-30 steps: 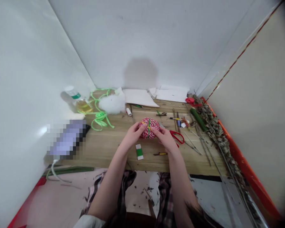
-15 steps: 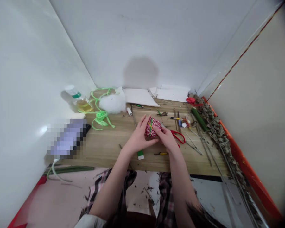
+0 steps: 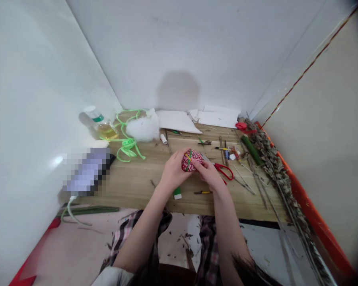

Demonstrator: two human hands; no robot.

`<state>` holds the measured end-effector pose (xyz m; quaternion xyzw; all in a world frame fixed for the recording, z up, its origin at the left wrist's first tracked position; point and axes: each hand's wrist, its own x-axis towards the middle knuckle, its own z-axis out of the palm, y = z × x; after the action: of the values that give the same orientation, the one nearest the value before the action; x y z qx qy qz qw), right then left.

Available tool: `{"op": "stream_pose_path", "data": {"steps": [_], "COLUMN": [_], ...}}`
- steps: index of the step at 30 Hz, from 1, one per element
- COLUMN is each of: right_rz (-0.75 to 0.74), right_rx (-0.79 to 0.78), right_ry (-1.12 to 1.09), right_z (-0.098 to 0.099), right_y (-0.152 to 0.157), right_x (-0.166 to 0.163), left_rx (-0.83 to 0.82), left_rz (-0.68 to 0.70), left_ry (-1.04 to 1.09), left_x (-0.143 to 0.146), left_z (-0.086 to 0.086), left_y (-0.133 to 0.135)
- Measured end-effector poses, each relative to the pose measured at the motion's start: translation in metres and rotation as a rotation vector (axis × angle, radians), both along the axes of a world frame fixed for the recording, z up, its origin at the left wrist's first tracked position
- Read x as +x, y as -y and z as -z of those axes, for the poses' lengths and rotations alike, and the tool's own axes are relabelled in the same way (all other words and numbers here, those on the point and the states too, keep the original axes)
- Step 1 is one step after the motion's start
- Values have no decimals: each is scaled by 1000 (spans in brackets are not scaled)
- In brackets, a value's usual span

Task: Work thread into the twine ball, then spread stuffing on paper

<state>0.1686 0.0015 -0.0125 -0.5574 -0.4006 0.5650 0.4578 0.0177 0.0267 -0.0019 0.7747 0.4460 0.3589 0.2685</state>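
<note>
Between my two hands, over the middle of the wooden table, is a ball of red and white string (image 3: 194, 163) crossed by green and yellow strands. My left hand (image 3: 173, 170) wraps its left side. On its right side, the fingers and thumb of my right hand (image 3: 208, 171) press against the ball. Red-handled scissors (image 3: 226, 171) lie just right of my right hand, their blades partly behind it. A green strip with a white end (image 3: 177, 194) lies below the left hand, partly covered by it.
White fluffy stuffing (image 3: 143, 128), bright green cord (image 3: 128, 147) and a bottle of yellow liquid (image 3: 107, 130) stand back left. A blurred-out phone-like device (image 3: 88, 171) sits at the left. Dried leafy stalks (image 3: 268, 167), a green stem (image 3: 251, 149) and an orange-red edge (image 3: 301, 198) run along the right.
My left hand has closed more around the ball, its thumb no longer stretched out below. The ball has turned slightly. The view has shifted a little.
</note>
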Motion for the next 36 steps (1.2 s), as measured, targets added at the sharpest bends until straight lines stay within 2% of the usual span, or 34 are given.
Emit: {"op": "stream_pose_path", "data": {"steps": [3,5,8,10,12,16,18,21,25,31,36], "right_rz": [17,48,96,101,90,78,85,83,83,83,78], "right_rx": [-3,-4,6,21,44,66,67,72,81,87,74], "right_ry": [-19,-1,36,43,63,120,123,117,98,109,99], "right_z": [-1,-3,-4,-2,2,13,16,16,14,15,9], "right_y": [-1,-1,-1,-1,-2,-4,-5,-6,-5,-6,-4], "right_x": [-1,-1,-1,0,0,0,1,2,2,2,0], "left_rx": [18,82,257,347,352,356,364,302,253,195,217], "left_rz": [31,6,-295,-583,-846,-1096,-1081,-1049,-1070,-965,-1023], "left_ry": [-79,-155,-270,-337,-435,-598,-635,-642,-613,-628,-589], "left_x": [-5,-19,-62,-103,-146,-211,-225,-227,-222,-221,-224], "left_z": [-7,-14,-18,-12,-1,21,28,30,26,18,13], "left_y": [7,19,52,78,101,126,127,122,115,98,87]}}
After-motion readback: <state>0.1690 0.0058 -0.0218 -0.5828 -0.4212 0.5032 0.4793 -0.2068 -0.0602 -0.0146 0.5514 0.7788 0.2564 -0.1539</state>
